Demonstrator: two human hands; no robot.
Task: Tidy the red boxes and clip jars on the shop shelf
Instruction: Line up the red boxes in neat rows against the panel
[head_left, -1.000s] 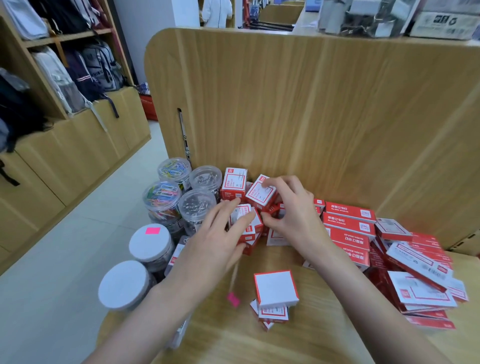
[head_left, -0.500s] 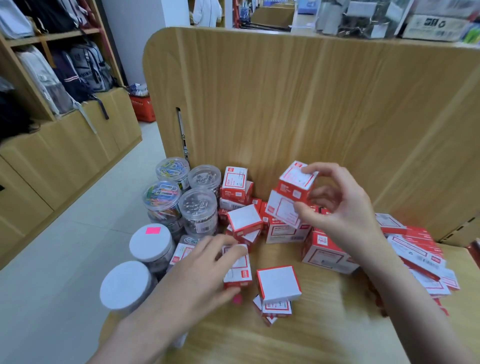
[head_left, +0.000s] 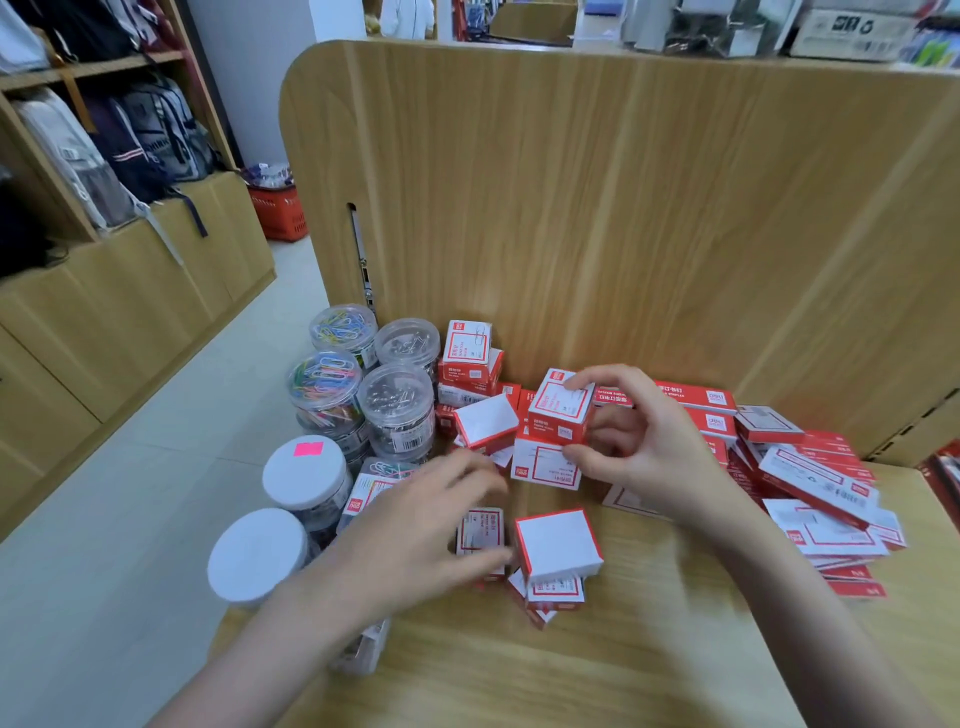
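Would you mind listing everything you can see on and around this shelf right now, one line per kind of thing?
Small red boxes: many, uncounted, red and white, jumbled mid-shelf against the back panel.
Flat red boxes: a loose pile, red and white, right side of the shelf.
Clear-lidded clip jars: four, two with coloured clips and two with silver, at the shelf's left end.
White-lidded jars: two, one with a pink sticker, front left.
Shelf: one, light wood, with an upright back panel.
Backpacks: several, dark and pale, on the far left shelving.
Red basket: one, on the floor behind.
Left hand: over a small box near the front, blurred.
Right hand: pinches a small box, one of the central cluster.
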